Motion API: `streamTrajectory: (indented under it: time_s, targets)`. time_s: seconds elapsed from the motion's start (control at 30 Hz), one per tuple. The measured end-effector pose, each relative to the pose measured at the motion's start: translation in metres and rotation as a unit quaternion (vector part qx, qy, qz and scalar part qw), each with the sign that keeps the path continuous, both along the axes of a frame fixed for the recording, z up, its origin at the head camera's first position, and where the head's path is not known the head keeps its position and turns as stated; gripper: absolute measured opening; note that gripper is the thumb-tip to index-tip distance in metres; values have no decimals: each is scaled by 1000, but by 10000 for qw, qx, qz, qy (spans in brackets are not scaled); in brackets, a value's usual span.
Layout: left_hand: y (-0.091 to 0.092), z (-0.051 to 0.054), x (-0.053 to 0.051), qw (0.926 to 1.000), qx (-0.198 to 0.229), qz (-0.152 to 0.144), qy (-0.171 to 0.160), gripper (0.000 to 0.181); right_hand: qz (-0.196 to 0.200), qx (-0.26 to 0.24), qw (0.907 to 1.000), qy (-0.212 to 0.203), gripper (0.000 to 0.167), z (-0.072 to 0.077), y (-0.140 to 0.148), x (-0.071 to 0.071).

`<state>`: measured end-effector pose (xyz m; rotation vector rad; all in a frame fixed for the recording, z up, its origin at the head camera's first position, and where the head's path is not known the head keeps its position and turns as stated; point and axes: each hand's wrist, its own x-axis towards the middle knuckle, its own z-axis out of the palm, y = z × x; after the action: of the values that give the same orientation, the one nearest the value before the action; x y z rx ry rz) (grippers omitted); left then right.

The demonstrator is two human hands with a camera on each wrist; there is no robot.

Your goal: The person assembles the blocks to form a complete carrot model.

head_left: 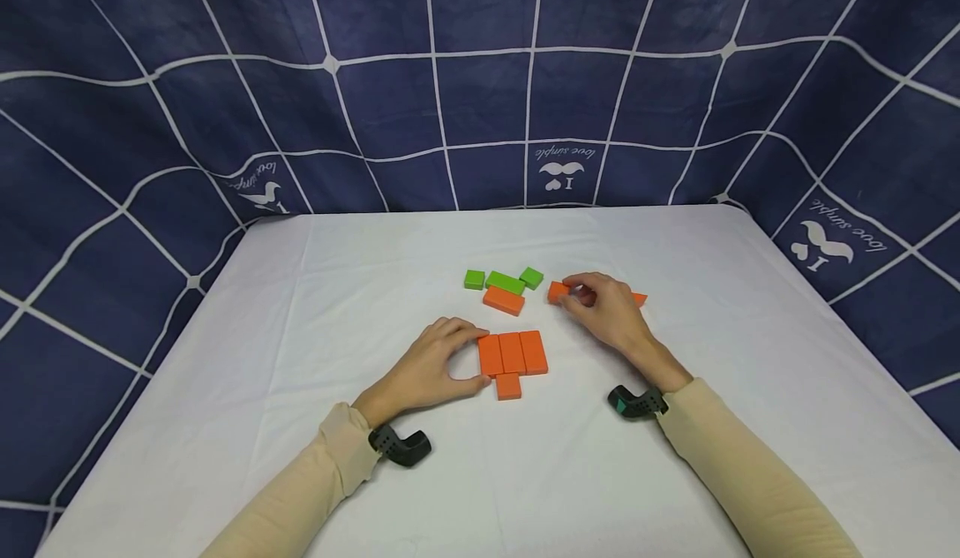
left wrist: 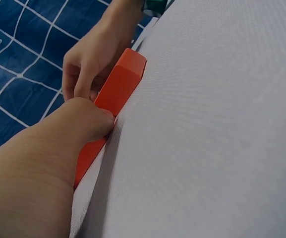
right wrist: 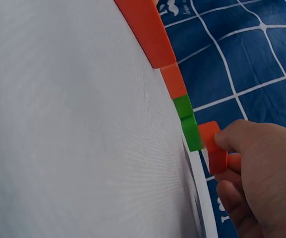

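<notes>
Three upright orange blocks (head_left: 513,353) lie side by side on the table, with a smaller square orange block (head_left: 508,386) against their near edge. My left hand (head_left: 427,366) holds the leftmost of the three, index finger at its far end and thumb at its near end. In the left wrist view, the thumb (left wrist: 95,121) presses against the orange side. Farther right, my right hand (head_left: 606,312) pinches another orange block (head_left: 557,291) between thumb and fingers. The right wrist view shows this held block (right wrist: 214,148) at the fingertips, partly covered by the thumb.
Beyond the left hand lie a long green block (head_left: 505,282), two small green blocks (head_left: 474,280) and an orange block (head_left: 503,301). An orange pointed piece (head_left: 640,299) shows behind the right hand, mostly hidden. A white cloth covers the table (head_left: 360,275); a blue checked curtain (head_left: 480,100) surrounds it.
</notes>
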<state>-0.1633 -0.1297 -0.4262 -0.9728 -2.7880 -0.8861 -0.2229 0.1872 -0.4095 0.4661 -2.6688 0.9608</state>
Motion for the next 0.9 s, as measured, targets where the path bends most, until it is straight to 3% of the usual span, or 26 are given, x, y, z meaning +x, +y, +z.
streamTrajectory:
  time_s: [0.53, 0.9]
  targets:
    - [0, -1, 0, 10000, -1, -30, 66, 64, 261, -490, 9983, -172, 27, 15, -4, 17]
    - [-1, 0, 0, 10000, -5, -27, 22, 64, 1029, -447, 9937, 25, 30, 19, -4, 38]
